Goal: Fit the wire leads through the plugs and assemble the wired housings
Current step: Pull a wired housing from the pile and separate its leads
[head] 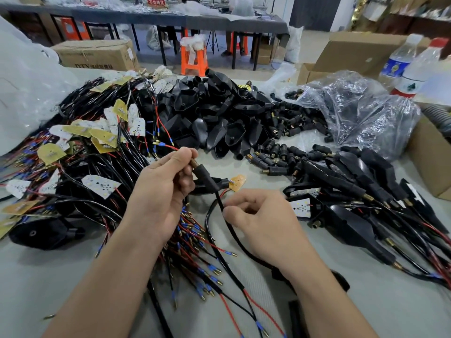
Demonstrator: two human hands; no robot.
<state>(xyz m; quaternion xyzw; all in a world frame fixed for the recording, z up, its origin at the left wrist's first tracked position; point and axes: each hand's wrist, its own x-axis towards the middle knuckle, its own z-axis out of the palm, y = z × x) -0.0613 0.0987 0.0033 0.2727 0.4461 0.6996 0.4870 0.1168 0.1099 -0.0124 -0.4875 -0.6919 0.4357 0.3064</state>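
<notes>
Both forearms reach in from 6 o'clock over the grey tabletop (36,284). The right hand (258,215), knuckles up, pinches a black sheathed cable (219,199) between thumb and forefinger, and the cable's red and black leads trail back toward 6 o'clock. At 10 o'clock from it the left hand (161,189) is raised, its fingers curled round a black plug (203,172) with a brass threaded tip. The cable leaves the plug's lower end. Farther off, empty black housings (219,111) are heaped at 12 o'clock, and wired LED boards (97,137) are piled at 9 o'clock.
</notes>
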